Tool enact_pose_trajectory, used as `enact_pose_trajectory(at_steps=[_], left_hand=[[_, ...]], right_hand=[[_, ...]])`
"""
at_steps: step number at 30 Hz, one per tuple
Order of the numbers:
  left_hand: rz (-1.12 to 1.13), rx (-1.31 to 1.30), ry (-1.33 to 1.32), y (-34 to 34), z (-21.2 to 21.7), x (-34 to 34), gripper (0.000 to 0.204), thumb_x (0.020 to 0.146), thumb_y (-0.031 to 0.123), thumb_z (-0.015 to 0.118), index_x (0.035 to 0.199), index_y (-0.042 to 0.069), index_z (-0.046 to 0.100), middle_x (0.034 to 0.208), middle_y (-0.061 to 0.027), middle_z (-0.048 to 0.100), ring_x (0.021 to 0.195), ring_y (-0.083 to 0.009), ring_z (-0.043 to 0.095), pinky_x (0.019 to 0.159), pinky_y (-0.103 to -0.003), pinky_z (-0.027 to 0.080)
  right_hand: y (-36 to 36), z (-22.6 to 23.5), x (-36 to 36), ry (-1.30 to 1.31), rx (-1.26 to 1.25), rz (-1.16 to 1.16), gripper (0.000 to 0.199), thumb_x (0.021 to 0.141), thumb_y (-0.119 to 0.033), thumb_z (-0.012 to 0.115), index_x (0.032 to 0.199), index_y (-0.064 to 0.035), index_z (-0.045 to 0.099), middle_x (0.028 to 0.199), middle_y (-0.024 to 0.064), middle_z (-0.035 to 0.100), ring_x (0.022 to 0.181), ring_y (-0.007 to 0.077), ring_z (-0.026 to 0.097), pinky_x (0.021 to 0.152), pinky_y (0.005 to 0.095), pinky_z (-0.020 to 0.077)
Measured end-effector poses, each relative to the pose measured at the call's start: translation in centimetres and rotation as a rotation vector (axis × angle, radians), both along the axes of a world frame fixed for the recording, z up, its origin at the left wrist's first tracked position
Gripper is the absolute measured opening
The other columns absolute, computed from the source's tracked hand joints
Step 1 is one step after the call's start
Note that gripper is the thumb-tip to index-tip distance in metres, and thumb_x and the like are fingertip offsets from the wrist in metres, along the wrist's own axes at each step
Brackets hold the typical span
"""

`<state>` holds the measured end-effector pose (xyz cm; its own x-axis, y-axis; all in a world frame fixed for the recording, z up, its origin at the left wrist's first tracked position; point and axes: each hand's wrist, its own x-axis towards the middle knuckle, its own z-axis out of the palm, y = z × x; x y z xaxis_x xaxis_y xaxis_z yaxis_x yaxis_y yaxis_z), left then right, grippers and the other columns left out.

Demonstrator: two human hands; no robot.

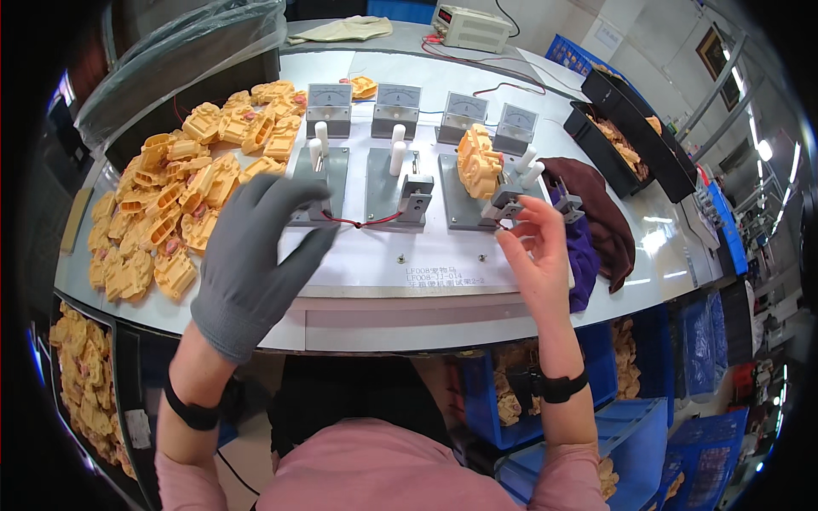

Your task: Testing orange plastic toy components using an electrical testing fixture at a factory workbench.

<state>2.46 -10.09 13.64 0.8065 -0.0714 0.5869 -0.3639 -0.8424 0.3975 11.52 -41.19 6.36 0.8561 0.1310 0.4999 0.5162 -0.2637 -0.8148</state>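
Note:
My left hand (260, 255), in a grey knit glove, hovers in front of the leftmost test fixture (334, 170). Its thumb and fingers are spread, with nothing between them, and it covers part of that fixture. My right hand (538, 251), bare, is at the front of the right-hand fixture (456, 200). Thumb and fingers stay apart beside its metal clamp block (503, 203); whether they touch it I cannot tell. A yellow-orange plastic housing (479, 162) stands on that fixture by white-tipped levers (530, 170). The middle fixture (383, 183) holds no housing, and a red wire (375, 221) runs before it.
Several analog meters (396, 106) stand behind the fixtures. Many yellow housings (162, 200) are heaped at left. Dark red and purple cloths (596, 213) lie at right, near black bins (609, 149). Blue crates (601, 375) sit below the table. A power supply (473, 30) stands behind.

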Motion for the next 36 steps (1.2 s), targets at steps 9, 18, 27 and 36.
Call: enact_pose_trajectory(at_steps=[9, 18, 27, 36], left_hand=[[-0.343, 0.818, 0.253, -11.3, 6.6, 13.9, 0.062, 0.074, 0.020, 0.079, 0.133, 0.025, 0.061, 0.131, -0.0077, 0.060, 0.127, -0.0286, 0.053, 0.103, -0.042, 0.046], [-0.254, 1.156, 0.227, -16.0, 4.8, 16.8, 0.024, 0.081, 0.025, 0.076, 0.104, 0.018, 0.077, 0.108, -0.0030, 0.073, 0.110, -0.0271, 0.066, 0.085, -0.042, 0.054], [-0.311, 1.152, 0.046, -14.7, 7.2, 15.0, 0.023, 0.082, 0.022, 0.073, 0.105, 0.019, 0.074, 0.111, -0.0029, 0.070, 0.114, -0.0228, 0.061, 0.082, -0.038, 0.054], [-0.509, 0.457, 0.105, -10.7, 9.5, 6.5, 0.037, 0.075, 0.024, 0.075, 0.110, 0.012, 0.072, 0.111, -0.0183, 0.069, 0.111, -0.0345, 0.063, 0.089, -0.043, 0.053]], right_hand=[[0.1, -0.9, 0.5, -0.020, 0.177, 0.208, 0.033, 0.088, -0.005, 0.076, 0.116, -0.0040, 0.059, 0.097, 0.0022, 0.066, 0.087, 0.0080, 0.062, 0.081, 0.0237, 0.0476], [0.3, -0.9, 0.3, -0.063, 0.170, 0.147, 0.031, 0.087, -0.007, 0.077, 0.115, -0.0040, 0.063, 0.094, 0.0011, 0.067, 0.083, 0.0083, 0.062, 0.079, 0.0247, 0.0492], [0.3, -1.0, 0.2, -0.060, 0.144, 0.092, 0.032, 0.085, -0.007, 0.078, 0.114, -0.0049, 0.064, 0.092, 0.0017, 0.068, 0.080, 0.0095, 0.063, 0.078, 0.0249, 0.0502], [-0.9, 1.5, -3.1, -0.250, 0.055, -0.059, 0.070, 0.079, -0.012, 0.083, 0.138, -0.0066, 0.047, 0.132, 0.0098, 0.055, 0.118, 0.0212, 0.057, 0.095, 0.0340, 0.0488]])
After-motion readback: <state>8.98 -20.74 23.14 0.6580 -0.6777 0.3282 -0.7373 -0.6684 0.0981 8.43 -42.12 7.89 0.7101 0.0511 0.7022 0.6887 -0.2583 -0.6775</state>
